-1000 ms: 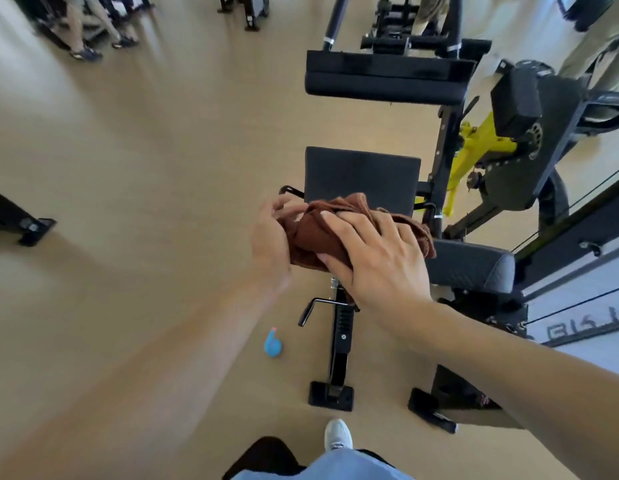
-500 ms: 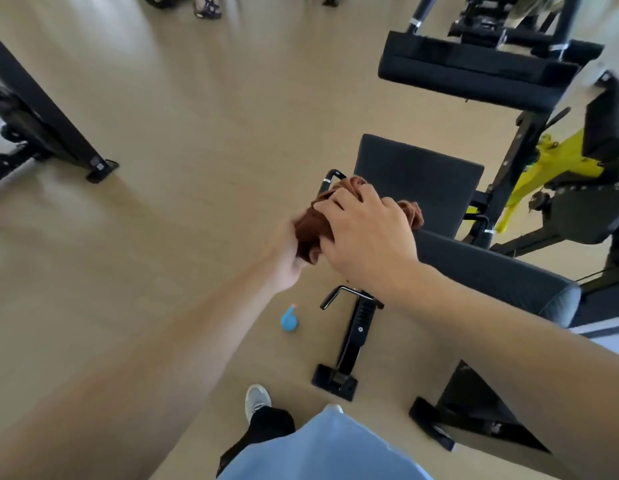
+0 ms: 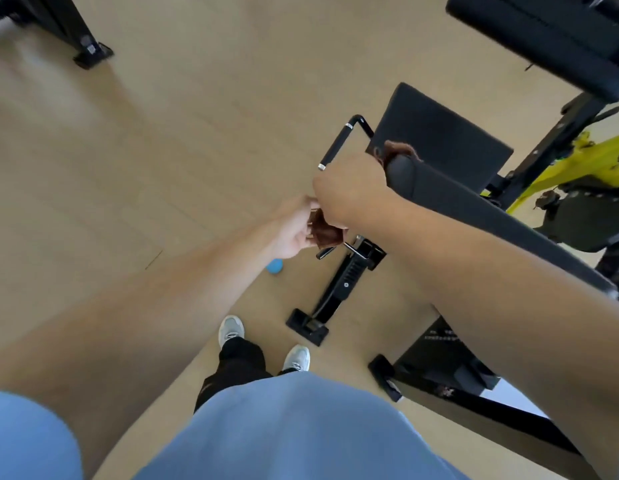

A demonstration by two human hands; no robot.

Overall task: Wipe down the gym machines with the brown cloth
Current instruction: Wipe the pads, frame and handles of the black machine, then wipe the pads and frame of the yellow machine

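Observation:
The brown cloth [image 3: 323,232] is bunched between my two hands, with a second bit of it showing above the right hand by the pad's end. My left hand [image 3: 294,230] holds its lower part from the left. My right hand [image 3: 349,190] grips it from above, at the near end of a long black back pad [image 3: 474,216] of the gym machine. Beyond lies the machine's square black seat pad [image 3: 439,133], with a black side handle [image 3: 339,143] at its left. Most of the cloth is hidden under my right hand.
A small blue object [image 3: 275,265] lies on the tan floor below my left hand. The machine's black floor strut [image 3: 332,296] runs toward my feet. A yellow and black machine [image 3: 585,174] stands at right, another black frame foot [image 3: 89,53] at top left.
The view has tilted down and swung; my shoes and shirt now show. Both hands, with the cloth, have come off the seat pad to the near end of the long pad.

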